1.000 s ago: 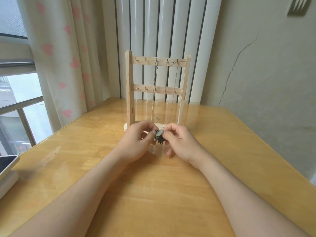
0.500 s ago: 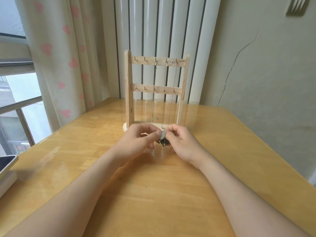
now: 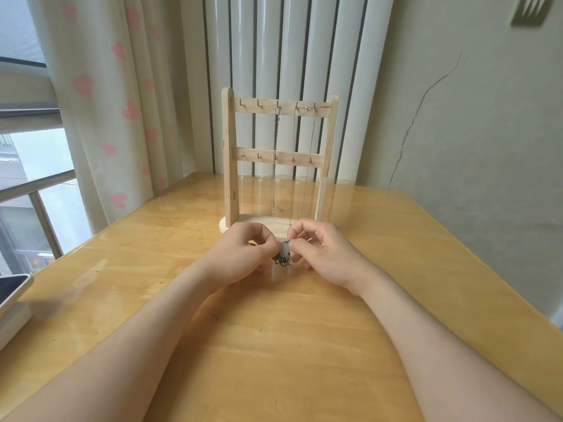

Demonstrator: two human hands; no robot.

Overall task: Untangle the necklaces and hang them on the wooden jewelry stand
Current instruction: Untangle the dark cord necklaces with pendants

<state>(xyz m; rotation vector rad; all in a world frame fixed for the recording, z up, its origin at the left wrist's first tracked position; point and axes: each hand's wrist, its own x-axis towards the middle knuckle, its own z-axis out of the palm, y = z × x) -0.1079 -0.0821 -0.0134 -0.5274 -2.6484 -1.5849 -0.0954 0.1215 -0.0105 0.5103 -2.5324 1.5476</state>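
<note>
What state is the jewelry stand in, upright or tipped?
Upright: the wooden jewelry stand sits on its base, and chains hang straight down from it.

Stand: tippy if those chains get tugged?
Likely yes: the stand is tall on a shallow base, and the chains hang from its top bar, so a tug acts high. Probably light too, being thin slats. One chain runs down to the pendant.

Jewelry stand (image 3: 278,166) on table (image 3: 396,239), behind both hands (image 3: 243,254).
</note>
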